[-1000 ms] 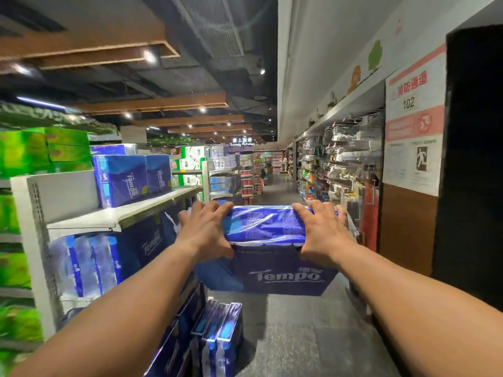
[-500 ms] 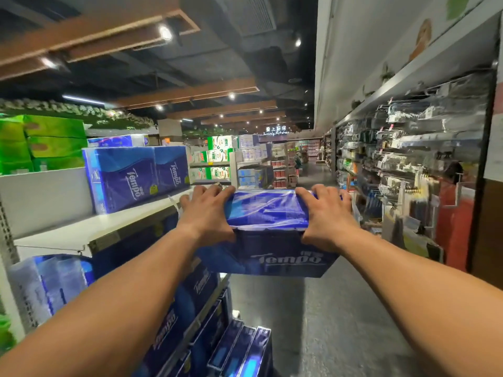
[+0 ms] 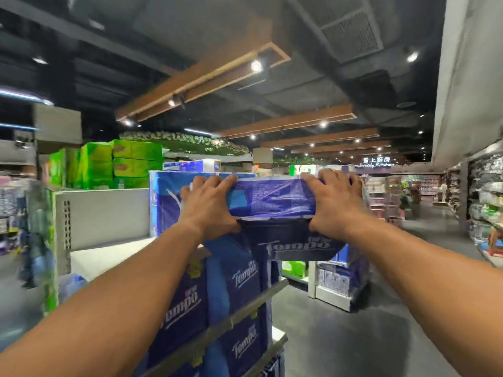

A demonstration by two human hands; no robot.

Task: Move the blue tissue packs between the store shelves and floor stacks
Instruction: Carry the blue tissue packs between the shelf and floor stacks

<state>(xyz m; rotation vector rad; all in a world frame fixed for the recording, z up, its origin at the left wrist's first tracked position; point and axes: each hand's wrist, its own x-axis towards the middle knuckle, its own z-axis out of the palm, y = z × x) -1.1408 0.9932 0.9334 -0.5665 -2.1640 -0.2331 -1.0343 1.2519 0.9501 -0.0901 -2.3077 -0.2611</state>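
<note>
I hold a blue Tempo tissue pack (image 3: 275, 202) in front of me at chest height. My left hand (image 3: 208, 206) grips its left end and my right hand (image 3: 333, 204) grips its right end. The pack hovers over the right end of the white top shelf (image 3: 109, 253). Another blue pack (image 3: 168, 197) stands on that shelf just behind my left hand. More blue Tempo packs (image 3: 239, 276) fill the shelves below.
Green tissue packs (image 3: 130, 164) are stacked behind the shelf's white back panel (image 3: 109, 213). A low display of blue packs (image 3: 340, 276) stands across the aisle. Product racks (image 3: 484, 197) line the right wall. Grey floor (image 3: 353, 336) stretches ahead.
I have raised the pack and carried it left toward the top shelf. My view has turned left, so the shelf unit now sits below my hands.
</note>
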